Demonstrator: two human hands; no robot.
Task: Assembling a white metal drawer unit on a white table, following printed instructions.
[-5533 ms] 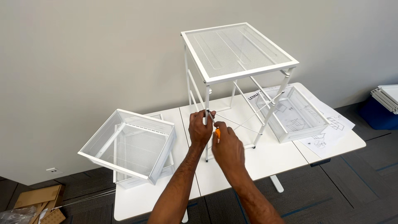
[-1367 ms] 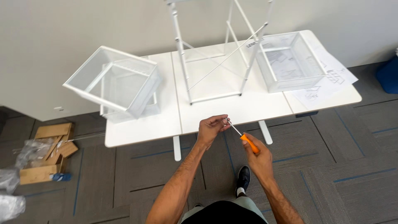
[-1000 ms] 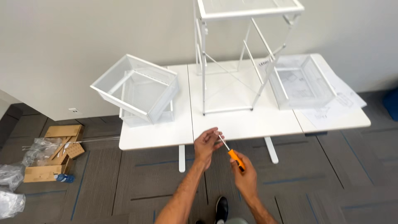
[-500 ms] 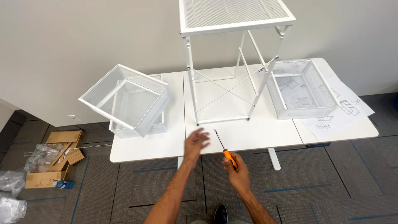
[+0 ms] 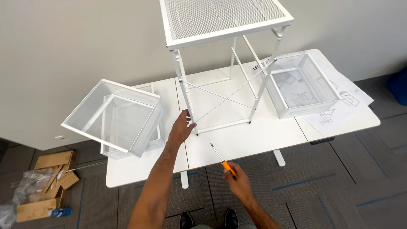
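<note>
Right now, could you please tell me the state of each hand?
Left hand: open, fingers against the white frame's front leg.
Right hand: closed on the orange-handled screwdriver.

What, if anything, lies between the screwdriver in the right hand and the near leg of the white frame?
Nothing visible does. Only bare white table lies between the screwdriver in the right hand and the frame leg, which the left hand touches near its foot.
</note>
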